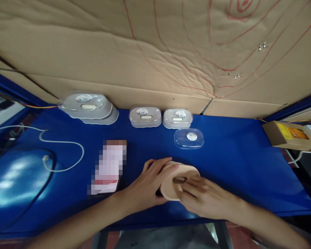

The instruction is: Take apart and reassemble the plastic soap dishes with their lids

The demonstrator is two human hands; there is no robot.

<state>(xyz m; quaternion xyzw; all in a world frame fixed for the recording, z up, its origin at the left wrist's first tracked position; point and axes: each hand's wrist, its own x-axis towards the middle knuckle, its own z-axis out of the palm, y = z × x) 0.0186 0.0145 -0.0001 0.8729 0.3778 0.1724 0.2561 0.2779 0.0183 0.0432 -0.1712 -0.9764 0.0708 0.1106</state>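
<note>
A beige oval piece [170,186] with rounded ends and a dark oval slot in its middle is held just above the near edge of the blue table. My left hand [146,181] grips its left end, thumb below and fingers over the top. The fingers of my right hand [206,196] are bunched together at the slot and right side; what they pinch, if anything, is hidden. Behind the hands lies a clear oval plastic lid [188,140] with a round label.
Covered oval boxes stand along the cardboard wall: one [145,117] in the middle, another [177,119] beside it, and a stack [85,105] at left. A pixelated phone-like slab [109,166] lies left. White cable [74,142] trails farther left; a cardboard box [287,135] sits right.
</note>
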